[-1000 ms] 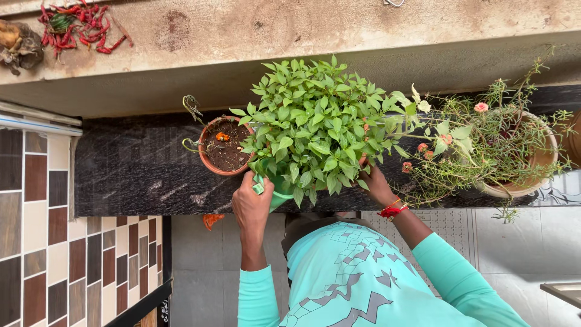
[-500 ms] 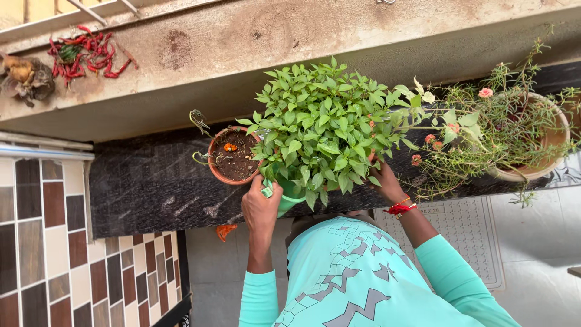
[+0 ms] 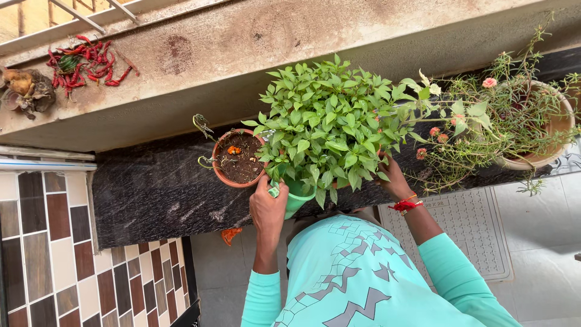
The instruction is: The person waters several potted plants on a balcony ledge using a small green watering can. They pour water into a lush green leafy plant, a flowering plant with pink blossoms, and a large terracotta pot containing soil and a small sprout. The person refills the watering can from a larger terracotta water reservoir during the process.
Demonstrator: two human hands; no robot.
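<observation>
With the left hand wrapped closed around the green pot and the right hand half hidden under leaves, grip unclear, the person should support the pot's base evenly above the dark stone ledge.

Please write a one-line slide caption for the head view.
Both hands, left hand and right hand, grip a green pot of leafy plant on a dark stone ledge.

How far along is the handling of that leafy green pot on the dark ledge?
Placed: the terracotta pot and the flowering pot stand on the dark stone ledge. In hand: left hand and right hand grip the green pot of the leafy plant at the ledge's front edge. Left: letting go.
</observation>
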